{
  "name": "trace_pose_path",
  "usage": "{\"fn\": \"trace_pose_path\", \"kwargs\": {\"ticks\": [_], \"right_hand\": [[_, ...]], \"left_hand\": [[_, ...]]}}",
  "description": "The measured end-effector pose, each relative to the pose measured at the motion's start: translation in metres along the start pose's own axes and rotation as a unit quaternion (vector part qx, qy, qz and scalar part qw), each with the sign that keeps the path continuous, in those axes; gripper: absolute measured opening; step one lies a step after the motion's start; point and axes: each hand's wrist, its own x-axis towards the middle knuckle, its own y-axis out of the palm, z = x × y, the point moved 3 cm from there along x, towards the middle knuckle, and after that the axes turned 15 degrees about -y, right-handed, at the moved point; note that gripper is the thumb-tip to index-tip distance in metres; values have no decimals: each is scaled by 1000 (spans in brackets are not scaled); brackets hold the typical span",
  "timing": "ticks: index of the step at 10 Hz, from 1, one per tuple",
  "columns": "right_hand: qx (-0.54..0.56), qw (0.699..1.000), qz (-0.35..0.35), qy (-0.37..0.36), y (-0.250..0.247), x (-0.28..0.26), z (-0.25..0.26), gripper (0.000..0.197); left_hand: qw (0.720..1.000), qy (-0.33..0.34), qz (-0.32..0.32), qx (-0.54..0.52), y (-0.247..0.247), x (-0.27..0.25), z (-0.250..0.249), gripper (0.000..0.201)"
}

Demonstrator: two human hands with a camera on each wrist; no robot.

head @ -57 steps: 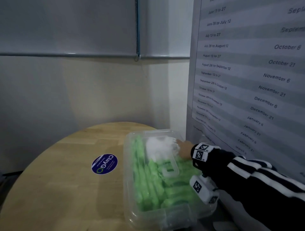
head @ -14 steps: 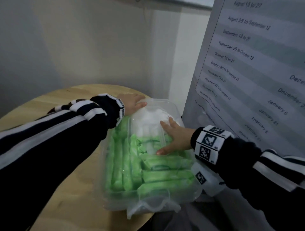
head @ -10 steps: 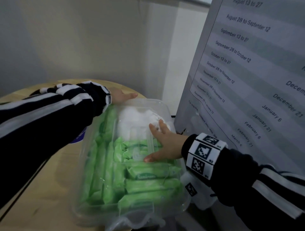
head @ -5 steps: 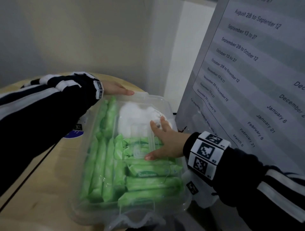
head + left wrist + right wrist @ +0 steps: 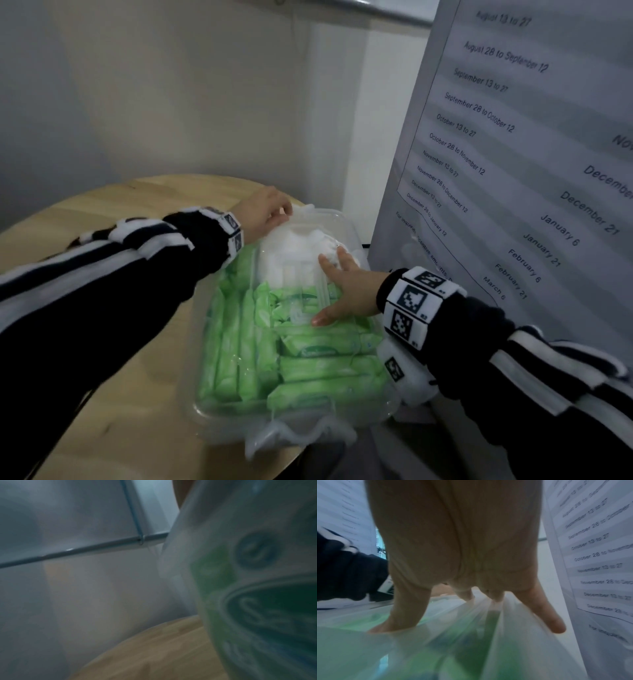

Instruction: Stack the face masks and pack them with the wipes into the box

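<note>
A clear plastic box (image 5: 202,407) sits on the table with its clear lid (image 5: 346,229) on. Green wipes packs (image 5: 318,370) fill most of it, and white face masks (image 5: 291,253) lie at the far end. My right hand (image 5: 334,291) lies flat on the lid with spread, straight fingers, and the right wrist view shows the same hand (image 5: 462,561) pressing the plastic. My left hand (image 5: 265,209) is at the box's far left corner, fingers curled over the lid's far edge. The left wrist view shows only the blurred box wall (image 5: 188,547) with a wipes pack (image 5: 257,615) behind it.
The box stands at the right rim of a round wooden table (image 5: 102,209), its near right corner past the edge. A large printed board of dates (image 5: 513,154) stands close on the right. A pale wall (image 5: 171,85) is behind. The lid's front latch (image 5: 298,438) hangs loose.
My left hand has gone from lying flat along the far left edge to curling over the lid's far corner. My right hand has stayed pressed on the lid.
</note>
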Motion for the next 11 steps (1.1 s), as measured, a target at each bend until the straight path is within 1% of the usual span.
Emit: {"fn": "trace_pose_path", "kwargs": {"ticks": [1,2,3,4,5,6,7,8,9,10,11], "right_hand": [[0,1000,-28,9,3,-4,5,105],[-47,996,-60,34,13,-6,15,88],[-62,993,-74,63,23,-10,25,64],[-39,994,-83,64,26,-20,34,51],[-26,993,-101,60,30,-27,41,48],[-18,990,-130,57,37,-24,44,46],[-23,988,-146,42,36,-25,51,46],[-14,989,-148,16,28,-25,62,45],[-12,991,-135,1,24,-19,72,44],[-35,994,-100,-5,18,-15,82,50],[-45,994,-98,-15,4,-17,89,52]], "left_hand": [[997,-21,61,52,5,-27,4,54],[992,-74,65,82,1,-59,13,55],[989,-117,46,75,0,-88,20,73],[990,-119,55,47,-2,-111,14,63],[992,-110,59,32,-4,-133,9,45],[991,-113,66,9,-6,-150,7,62],[989,-136,46,22,-12,-158,7,65],[972,-232,36,-12,-20,-158,12,69],[951,-294,96,-9,-24,-156,12,74],[950,-288,119,30,-32,-155,13,75],[950,-290,111,28,-47,-149,17,76]]}}
